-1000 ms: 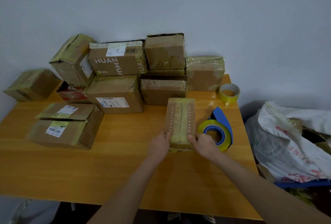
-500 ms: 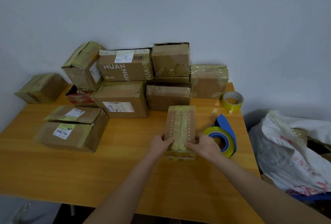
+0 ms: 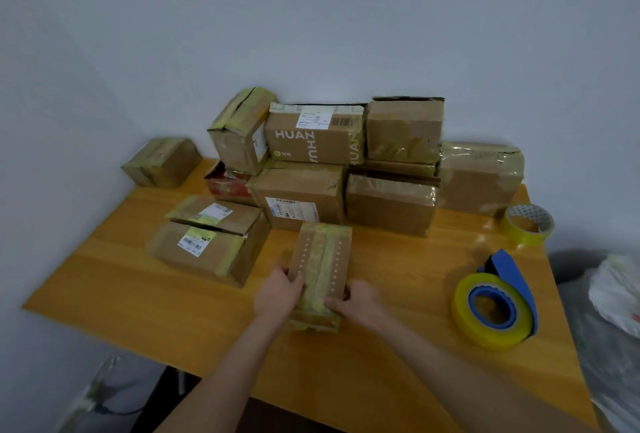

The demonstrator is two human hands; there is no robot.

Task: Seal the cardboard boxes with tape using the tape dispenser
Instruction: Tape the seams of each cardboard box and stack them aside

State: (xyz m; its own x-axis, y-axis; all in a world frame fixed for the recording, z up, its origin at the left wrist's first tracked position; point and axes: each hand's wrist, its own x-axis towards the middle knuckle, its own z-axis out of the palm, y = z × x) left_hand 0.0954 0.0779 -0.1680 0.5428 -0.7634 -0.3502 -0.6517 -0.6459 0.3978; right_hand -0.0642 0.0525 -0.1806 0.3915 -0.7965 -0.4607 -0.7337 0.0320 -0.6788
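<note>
Nearest: both forearms are reaching in over the worktop (image 3: 398, 373) edge. L hand (image 3: 278, 294) is gripping the near-left corner of the small box (image 3: 320, 256). R hand (image 3: 360, 302) is gripping the near-right corner w/ thumb lying on top. Both are still holding it, same as 1 s ago.

What's changing: the box is sliding left & away from the tape dispenser (image 3: 495, 308). A sec ago the two were just beside each other, R hand nearly at the roll. Now they're sitting well apart w/ bare worktop between, and nobody's holding the dispenser.

Box's far end is now coming up near the labelled box (image 3: 294, 197) at the front of the stack (image 3: 401, 134), w/ the flat box (image 3: 207, 242) near on its left. Its top seam is already carrying yellowish tape along the length, so prob this one's sealed and is being pushed over to join the rest – my read only.

Back right, the spare tape roll (image 3: 528, 224) is sitting by the worktop's far corner, unmoved.

Next, I'm guessing: let go, fetch an unsealed box, then grab the dispenser
</note>
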